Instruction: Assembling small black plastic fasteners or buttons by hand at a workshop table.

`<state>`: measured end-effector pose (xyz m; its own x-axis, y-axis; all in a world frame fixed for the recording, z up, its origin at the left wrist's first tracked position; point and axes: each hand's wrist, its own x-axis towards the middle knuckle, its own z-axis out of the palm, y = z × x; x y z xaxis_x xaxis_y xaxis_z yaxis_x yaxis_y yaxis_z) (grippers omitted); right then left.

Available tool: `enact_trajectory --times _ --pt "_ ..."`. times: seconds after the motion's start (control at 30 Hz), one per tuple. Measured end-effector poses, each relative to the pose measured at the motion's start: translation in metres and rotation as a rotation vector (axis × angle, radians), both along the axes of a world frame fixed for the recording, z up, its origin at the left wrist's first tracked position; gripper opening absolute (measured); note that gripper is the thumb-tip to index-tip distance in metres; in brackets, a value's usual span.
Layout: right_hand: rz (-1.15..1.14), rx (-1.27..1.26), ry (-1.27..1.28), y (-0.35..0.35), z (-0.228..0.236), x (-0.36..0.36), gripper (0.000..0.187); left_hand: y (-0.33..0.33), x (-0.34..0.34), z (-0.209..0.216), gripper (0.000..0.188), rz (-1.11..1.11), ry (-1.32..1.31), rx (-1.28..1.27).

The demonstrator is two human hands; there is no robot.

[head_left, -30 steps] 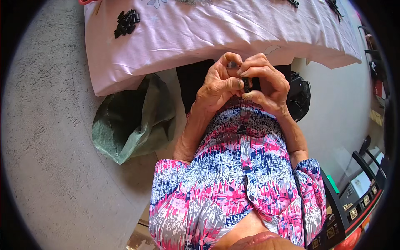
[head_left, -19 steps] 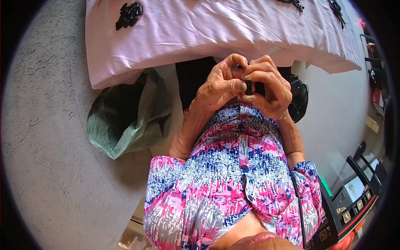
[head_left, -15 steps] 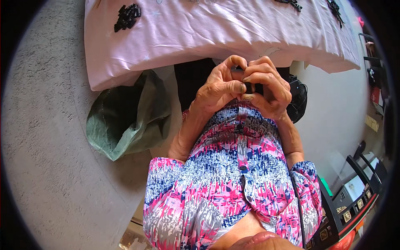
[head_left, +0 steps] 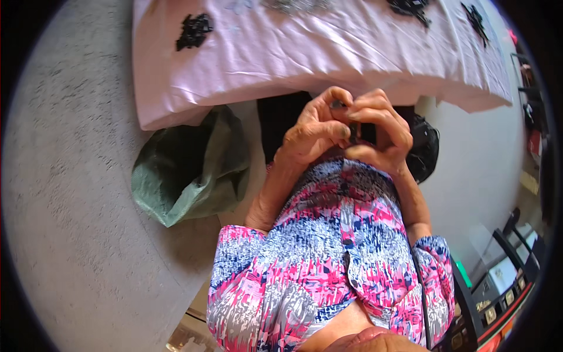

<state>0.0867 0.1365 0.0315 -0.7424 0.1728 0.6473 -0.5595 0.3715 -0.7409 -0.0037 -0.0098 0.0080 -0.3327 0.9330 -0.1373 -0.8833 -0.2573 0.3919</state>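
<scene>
Right thumb has come lower and a little away from the fingers above it, compared with half a second ago. Both hands also sit slightly lower in the view, but the table and the sack have shifted too, so the head has moved as well.

I count two hands and, between them, one small dark piece point(head_left: 354, 130). The left hand point(head_left: 318, 126) has its thumb and fingers clamped on this piece, with the thumb tip at its left side. The right hand point(head_left: 382, 130) is curled just beside it, finger and thumb apart; whether it also grips the piece, I cannot tell, because the area is blurred.

On the pink cloth point(head_left: 281, 50) I count four heaps: three of black parts, which are one at left point(head_left: 194, 31), one right of the middle point(head_left: 410, 8) and one at far right point(head_left: 476, 23), and one silvery heap point(head_left: 296, 5), partly cut by the upper border. Their single pieces are too small to count.

The hands are raised before the near edge of the cloth, overlapping it in the view. One green sack point(head_left: 167, 205) stands open left of them, well apart; one black bag point(head_left: 425, 151) is near the right wrist. Grey floor point(head_left: 70, 176) stretches left of the sack.
</scene>
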Motion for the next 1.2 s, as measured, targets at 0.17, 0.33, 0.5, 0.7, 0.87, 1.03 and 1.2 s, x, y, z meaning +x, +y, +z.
enact_trajectory --times 0.17,0.33,0.5,0.7,0.87,1.03,1.2 --pt "-0.102 -0.17 -0.059 0.008 -0.005 0.012 0.037 -0.011 -0.019 0.033 0.027 0.174 0.461 -0.094" --pt "-0.187 -0.269 -0.201 0.008 0.0 0.023 0.02 -0.035 -0.077 0.069 0.015 0.764 0.973 -0.559" --pt "-0.207 -0.127 -0.248 0.005 0.003 0.016 0.015 -0.051 -0.154 0.073 0.009 1.129 1.311 -0.856" --pt "-0.232 0.06 -0.215 0.0 0.004 0.012 0.013 -0.048 -0.21 0.069 0.01 1.095 1.612 -1.04" --pt "-0.22 0.112 -0.185 0.001 -0.004 0.006 0.011 -0.044 -0.226 0.067 0.012 0.972 1.833 -1.223" --pt "-0.206 0.104 -0.209 0.003 -0.005 0.007 0.011 -0.022 -0.207 0.071 0.011 0.994 1.983 -1.084" --pt "-0.153 0.117 -0.211 0.002 -0.011 0.007 0.012 0.049 -0.174 0.085 0.006 0.724 2.012 -0.678"
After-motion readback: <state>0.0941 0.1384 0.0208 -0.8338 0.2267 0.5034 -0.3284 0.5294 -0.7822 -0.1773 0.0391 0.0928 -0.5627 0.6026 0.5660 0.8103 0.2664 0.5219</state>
